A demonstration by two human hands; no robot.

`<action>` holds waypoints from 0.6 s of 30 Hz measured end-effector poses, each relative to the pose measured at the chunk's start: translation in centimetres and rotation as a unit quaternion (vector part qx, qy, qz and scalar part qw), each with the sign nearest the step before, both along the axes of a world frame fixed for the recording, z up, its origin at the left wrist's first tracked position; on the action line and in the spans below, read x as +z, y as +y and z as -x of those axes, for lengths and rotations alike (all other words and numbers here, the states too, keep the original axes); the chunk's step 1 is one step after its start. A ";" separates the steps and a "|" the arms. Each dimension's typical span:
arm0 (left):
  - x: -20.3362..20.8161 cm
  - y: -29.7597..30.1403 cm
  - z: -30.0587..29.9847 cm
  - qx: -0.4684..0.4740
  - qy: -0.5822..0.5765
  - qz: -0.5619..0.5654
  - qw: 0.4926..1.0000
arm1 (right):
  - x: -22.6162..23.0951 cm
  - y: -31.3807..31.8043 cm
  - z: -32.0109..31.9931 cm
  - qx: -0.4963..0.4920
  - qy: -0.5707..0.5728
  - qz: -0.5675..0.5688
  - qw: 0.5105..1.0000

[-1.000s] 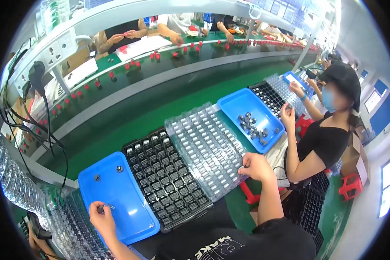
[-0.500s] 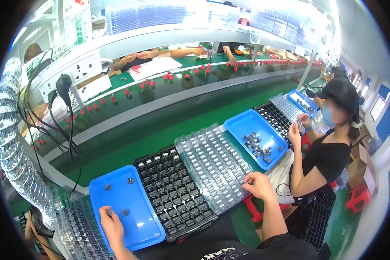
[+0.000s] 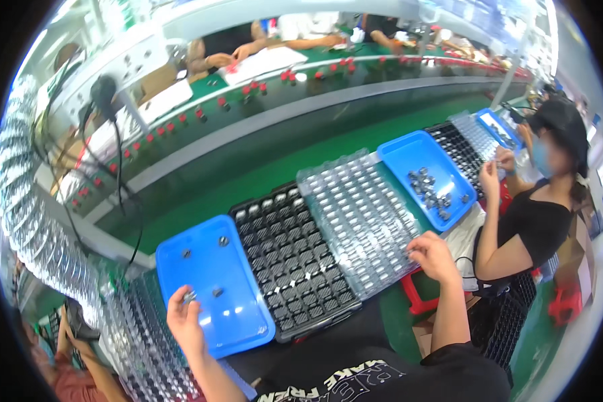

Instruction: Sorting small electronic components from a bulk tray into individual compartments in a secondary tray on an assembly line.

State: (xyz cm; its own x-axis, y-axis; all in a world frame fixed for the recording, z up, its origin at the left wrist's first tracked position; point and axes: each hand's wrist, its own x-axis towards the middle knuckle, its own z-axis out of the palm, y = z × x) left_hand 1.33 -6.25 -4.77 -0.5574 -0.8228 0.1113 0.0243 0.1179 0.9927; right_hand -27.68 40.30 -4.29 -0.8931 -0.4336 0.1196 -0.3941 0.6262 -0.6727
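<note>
Blue tray (image 3: pixel 201 271): at 1 o'clock from the left hand (image 3: pixel 187 324), three small loose parts (image 3: pixel 223 240) in it.
Small shiny part (image 3: pixel 190 297): pinched between left thumb and fingers, by the tray's 8 o'clock edge.
Left arm: comes from 5 o'clock.
Black tray (image 3: pixel 295 268): at 2 o'clock from that hand, long side running 11 to 5.
Right hand (image 3: pixel 437 258): bent, near the clear tray (image 3: pixel 335 165) at its 10 o'clock; cannot tell if it holds anything.

From the person's head, the left of two wide fisheye cameras looked down and forward, with a shallow blue plastic tray (image 3: pixel 241 268) and bare left hand (image 3: pixel 186 325) near at lower left, the bare right hand (image 3: pixel 438 258) right of centre, and a long dark conveyor belt (image 3: pixel 268 106) farther off, bent across the upper frame.
</note>
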 end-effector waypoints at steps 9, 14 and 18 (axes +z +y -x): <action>3.6 5.3 4.5 -0.181 0.189 -0.335 0.905 | -0.3 -10.1 -3.0 0.052 -0.150 0.295 0.942; 3.0 6.2 5.4 -0.226 0.207 -0.303 0.903 | 2.7 -20.9 -8.2 0.211 -0.234 0.370 0.874; 3.1 7.1 5.2 -0.220 0.213 -0.242 0.921 | 5.7 -24.5 -11.0 0.269 -0.114 0.330 0.898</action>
State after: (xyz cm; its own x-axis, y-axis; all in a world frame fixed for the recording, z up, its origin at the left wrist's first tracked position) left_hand -3.90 0.81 -1.69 -0.8396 -0.5379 0.0757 0.3624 -0.4509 0.8156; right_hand -16.65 15.79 1.40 -0.6094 -0.7118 0.3492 -0.3243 -0.1781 -0.9290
